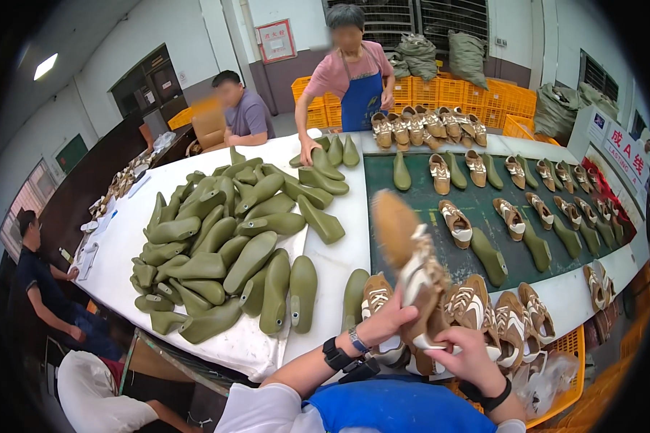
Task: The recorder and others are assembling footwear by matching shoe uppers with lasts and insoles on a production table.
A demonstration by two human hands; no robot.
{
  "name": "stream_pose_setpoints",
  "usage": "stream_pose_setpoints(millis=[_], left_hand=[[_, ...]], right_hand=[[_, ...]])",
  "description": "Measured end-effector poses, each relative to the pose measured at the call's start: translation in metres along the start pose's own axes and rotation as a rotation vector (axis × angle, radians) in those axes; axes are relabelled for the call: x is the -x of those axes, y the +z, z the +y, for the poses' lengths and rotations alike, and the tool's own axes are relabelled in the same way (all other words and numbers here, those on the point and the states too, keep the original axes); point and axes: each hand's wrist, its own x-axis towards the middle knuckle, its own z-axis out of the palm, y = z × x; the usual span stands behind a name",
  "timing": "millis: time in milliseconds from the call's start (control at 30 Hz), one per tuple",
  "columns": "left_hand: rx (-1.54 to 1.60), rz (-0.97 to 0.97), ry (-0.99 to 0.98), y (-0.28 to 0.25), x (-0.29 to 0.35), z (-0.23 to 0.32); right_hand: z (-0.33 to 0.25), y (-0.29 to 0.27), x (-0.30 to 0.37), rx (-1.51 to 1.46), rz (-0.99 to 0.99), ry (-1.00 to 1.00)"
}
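Note:
A tan and white sneaker [427, 280] is held up in front of me, toe upward and slightly blurred, its tan sole facing left. My left hand [388, 317] is closed around its side. At the heel end, the fingers of my right hand [472, 358] pinch the shoe's edge. Just behind and to the right stands a row of similar brown and white sneakers [510, 326] along the table's near edge. One green shoe last [354, 297] lies to the left of my left hand. Whether a last is inside the held shoe is hidden.
A heap of green shoe lasts [217, 242] covers the white table [133, 216]. Sneakers and lasts alternate on a green conveyor belt [427, 254]. Across the table, a person in a blue apron [362, 94] touches a last. An orange crate [572, 375] stands at my right.

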Motion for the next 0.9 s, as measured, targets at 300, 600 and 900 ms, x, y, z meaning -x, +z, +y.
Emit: stream_pose_setpoints(millis=[300, 600, 900], left_hand=[[0.186, 0.375, -0.035, -0.02, 0.041, 0.007], [0.33, 0.215, -0.204, -0.019, 0.036, -0.01], [-1.638, 0.252, 0.473, 0.004, 0.016, 0.031]], right_hand=[[-0.009, 0.01, -0.02, -0.274, 0.09, -0.018], [0.008, 0.033, -0.044, 0.055, 0.366, -0.081], [0.014, 0.035, -0.044, 0.353, 0.45, -0.194]])
